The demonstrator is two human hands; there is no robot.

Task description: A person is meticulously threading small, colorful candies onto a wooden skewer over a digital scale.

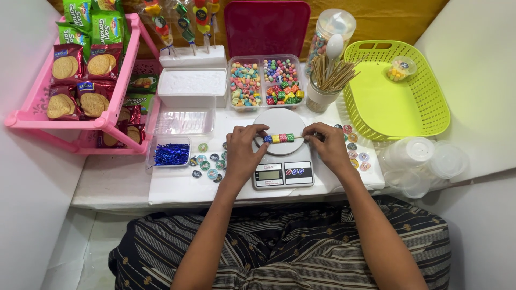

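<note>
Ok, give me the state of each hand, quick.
Left hand: closed, pinching one end of the thin wooden skewer of coloured candy cubes.
Right hand: closed, pinching the other end.

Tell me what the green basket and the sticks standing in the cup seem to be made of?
The green basket looks like moulded plastic: a uniform lime colour, a slight sheen and a regular lattice wall. The sticks look like bare wood or bamboo: pale tan, matt and thin; which of the two cannot be told from here.

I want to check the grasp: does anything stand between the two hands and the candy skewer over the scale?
Nothing visible does. The left hand and right hand each pinch one end of the candy skewer, over the scale.
</note>
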